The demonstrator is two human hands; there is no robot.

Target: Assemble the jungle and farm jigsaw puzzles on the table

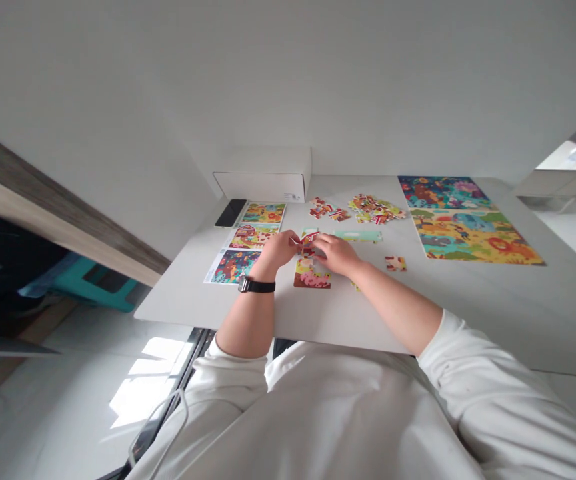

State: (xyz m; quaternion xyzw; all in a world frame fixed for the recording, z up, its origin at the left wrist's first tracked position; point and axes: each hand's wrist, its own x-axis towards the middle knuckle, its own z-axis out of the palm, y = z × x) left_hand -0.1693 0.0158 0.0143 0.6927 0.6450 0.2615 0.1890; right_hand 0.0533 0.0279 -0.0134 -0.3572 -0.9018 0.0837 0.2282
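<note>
White sleeves are reaching out from you over one pale table, and your two hands are meeting above one part-built puzzle near its front edge. The fingers of your left hand and of your right hand are bending and touching its red-and-white upper part; whether they are grasping a piece or only pressing, you cannot tell from here. One watch is circling your left wrist.

Beyond your right hand, one pale green strip is lying flat, and one loose piece is sitting apart to its right. Farther back, one small cluster and one larger heap of pieces are resting side by side, their pieces overlapping too much for you to be counting them. Two completed puzzles, a dark night scene and a yellow animal scene, are lying at the right. At the left, three printed pictures are forming a column, with one phone beside the top one and one white box standing behind.

A plain wall is rising behind the table; sunlight is falling on the floor, and one teal stool is standing at the left.
</note>
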